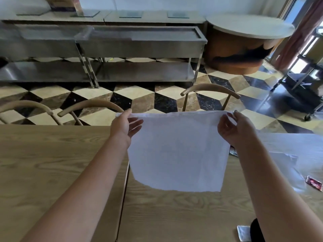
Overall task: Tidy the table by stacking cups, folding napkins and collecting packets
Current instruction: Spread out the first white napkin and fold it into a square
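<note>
A square white cloth napkin (pixel 176 152) hangs spread above the pale wooden desk (pixel 52 163), its top corners pinched by the left hand (pixel 125 125) and right hand (pixel 235 128); no writing readable.

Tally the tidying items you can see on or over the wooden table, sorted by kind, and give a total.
White napkins: 2, one held up by the left hand and right hand, one lying flat at the right.
Packets: 3, a red one, a silver one, and one partly hidden behind the right wrist.
Cups: 0 in view.
Total: 5
</note>
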